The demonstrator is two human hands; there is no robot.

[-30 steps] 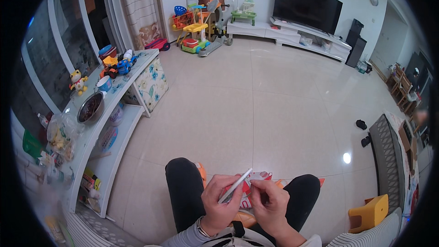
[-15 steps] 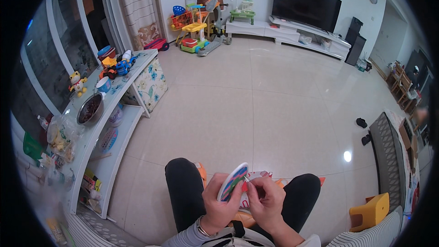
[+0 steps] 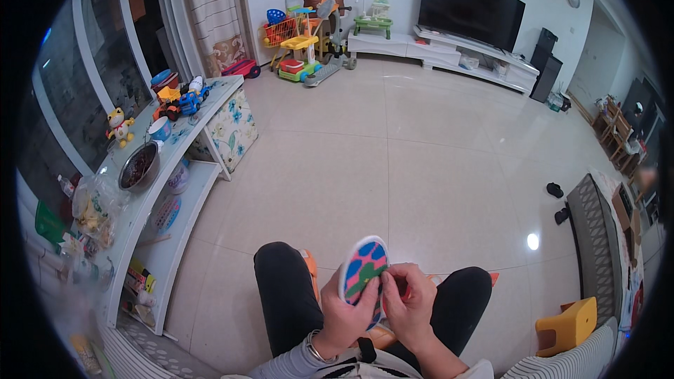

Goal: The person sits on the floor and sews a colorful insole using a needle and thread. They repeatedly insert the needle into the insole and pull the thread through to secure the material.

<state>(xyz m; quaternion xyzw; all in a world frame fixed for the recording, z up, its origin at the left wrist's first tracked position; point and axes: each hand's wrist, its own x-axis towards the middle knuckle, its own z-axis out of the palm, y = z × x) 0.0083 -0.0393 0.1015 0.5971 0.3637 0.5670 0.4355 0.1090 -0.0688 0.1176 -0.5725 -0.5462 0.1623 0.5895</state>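
An embroidered insole (image 3: pixel 364 267), white-rimmed with a blue, pink and green pattern, is held up over my lap. My left hand (image 3: pixel 349 319) grips its lower part, with the thumb laid across the patterned face. Close against its right edge, my right hand (image 3: pixel 411 302) has thumb and forefinger pinched together. Whatever is between those fingertips is hidden or too small to make out. Something red shows behind my right fingers, partly covered.
At left stands a white shelf (image 3: pixel 200 193) with a metal bowl (image 3: pixel 139 166), bags and toys. A yellow stool (image 3: pixel 566 326) is at lower right, beside a grey sofa (image 3: pixel 595 238). Ride-on toys (image 3: pixel 300 52) and a television (image 3: pixel 472 8) are far off.
The insole has turned so its patterned face shows more fully. My right fingers have closed in on its edge, and the thin shiny sliver seen there before is out of sight.
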